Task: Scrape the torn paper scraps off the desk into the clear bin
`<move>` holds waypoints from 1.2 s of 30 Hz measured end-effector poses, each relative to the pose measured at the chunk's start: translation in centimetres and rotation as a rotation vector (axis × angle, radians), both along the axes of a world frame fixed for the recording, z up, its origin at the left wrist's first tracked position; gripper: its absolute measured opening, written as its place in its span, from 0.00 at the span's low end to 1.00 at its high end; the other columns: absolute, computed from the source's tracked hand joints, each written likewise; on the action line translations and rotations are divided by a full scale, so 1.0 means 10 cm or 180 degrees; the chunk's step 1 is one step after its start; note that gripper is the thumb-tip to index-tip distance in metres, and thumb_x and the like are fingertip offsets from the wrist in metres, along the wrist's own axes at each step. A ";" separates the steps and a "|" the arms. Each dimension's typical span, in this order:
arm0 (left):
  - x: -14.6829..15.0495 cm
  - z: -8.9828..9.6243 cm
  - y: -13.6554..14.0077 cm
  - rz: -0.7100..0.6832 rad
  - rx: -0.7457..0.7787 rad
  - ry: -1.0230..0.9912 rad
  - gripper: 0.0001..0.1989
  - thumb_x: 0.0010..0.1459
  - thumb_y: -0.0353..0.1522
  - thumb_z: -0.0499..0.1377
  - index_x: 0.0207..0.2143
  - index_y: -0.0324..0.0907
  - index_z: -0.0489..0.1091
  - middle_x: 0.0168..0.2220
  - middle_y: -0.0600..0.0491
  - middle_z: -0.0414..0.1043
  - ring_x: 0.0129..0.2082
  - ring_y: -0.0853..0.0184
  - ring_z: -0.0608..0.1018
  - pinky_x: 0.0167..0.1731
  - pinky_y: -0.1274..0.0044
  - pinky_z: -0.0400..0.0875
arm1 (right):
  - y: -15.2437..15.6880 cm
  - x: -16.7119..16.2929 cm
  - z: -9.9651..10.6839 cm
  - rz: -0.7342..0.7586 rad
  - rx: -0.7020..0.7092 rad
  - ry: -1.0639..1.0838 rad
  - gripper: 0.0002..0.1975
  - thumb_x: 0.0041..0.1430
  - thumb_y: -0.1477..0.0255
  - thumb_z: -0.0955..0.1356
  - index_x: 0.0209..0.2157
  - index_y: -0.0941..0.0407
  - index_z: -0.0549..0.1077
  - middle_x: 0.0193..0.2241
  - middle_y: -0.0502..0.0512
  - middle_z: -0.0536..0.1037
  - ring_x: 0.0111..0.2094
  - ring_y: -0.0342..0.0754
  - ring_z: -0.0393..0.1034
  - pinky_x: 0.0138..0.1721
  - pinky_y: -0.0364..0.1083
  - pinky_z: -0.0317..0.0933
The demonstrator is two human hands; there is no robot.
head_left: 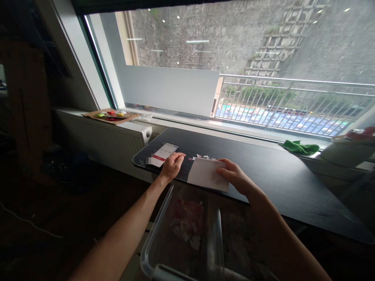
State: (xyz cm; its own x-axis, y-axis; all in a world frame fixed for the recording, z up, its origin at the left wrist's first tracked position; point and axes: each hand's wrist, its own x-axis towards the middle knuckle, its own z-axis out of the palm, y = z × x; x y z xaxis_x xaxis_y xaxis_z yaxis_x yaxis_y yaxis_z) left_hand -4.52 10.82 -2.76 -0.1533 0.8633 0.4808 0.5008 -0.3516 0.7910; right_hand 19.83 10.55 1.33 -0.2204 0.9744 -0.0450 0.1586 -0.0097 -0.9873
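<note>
My right hand [230, 173] grips the right side of a white paper card [205, 173], thumb on its face. The card tilts at the table's near edge. Just behind its upper edge lie small white and pink paper scraps [202, 157] on the dark table [263, 175]. My left hand [172, 166] is closed, fingers curled together, close to the lower right of a phone [165, 153]; whether anything is in the fingers is hidden. The phone lies face up with a timer on its screen. Below the table edge sits a clear plastic bin [155, 234] holding torn paper bits.
A radiator [117, 144] stands left of the table. Cardboard [129, 116] with colourful items rests on the sill. At the right sill lies a green cloth [300, 147] beside a grey bag [348, 152]. A large window with a railing [293, 105] outside runs behind.
</note>
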 end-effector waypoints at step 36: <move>0.00 -0.23 -0.55 -0.0291 0.0173 0.1525 0.15 0.57 0.35 0.57 0.45 0.44 0.75 0.45 0.48 0.70 0.49 0.57 0.70 0.52 0.61 0.69 | -0.22 0.25 0.28 -0.0579 0.1644 -0.1535 0.21 0.54 0.74 0.64 0.51 0.53 0.66 0.34 0.56 0.81 0.33 0.51 0.77 0.37 0.51 0.69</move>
